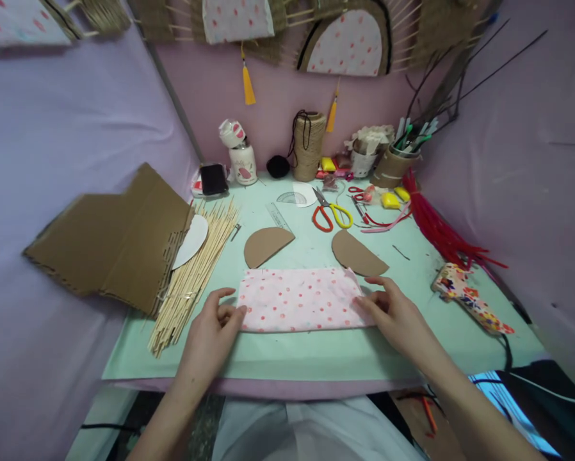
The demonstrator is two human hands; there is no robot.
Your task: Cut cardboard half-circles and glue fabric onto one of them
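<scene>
Left hand [213, 326]: fingers are touching cloth [299, 301] edge, can't tell if pinching
Right hand [394, 312]: same, opposite edge
Cloth: lying flat; could crease if hands are pulling unevenly

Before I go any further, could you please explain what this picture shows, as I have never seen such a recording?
There is no machine here: these are a person's own bare hands, seen from a camera worn on the head, looking forward and down. The left hand and right hand touch opposite ends of a dotted cloth lying on the table. Just beyond it are two cardboard half-circles, then scissors and a ruler. Thin sticks and a large cardboard piece are at the picture's left; a flowery tool, perhaps a glue gun, is at the right.
</scene>
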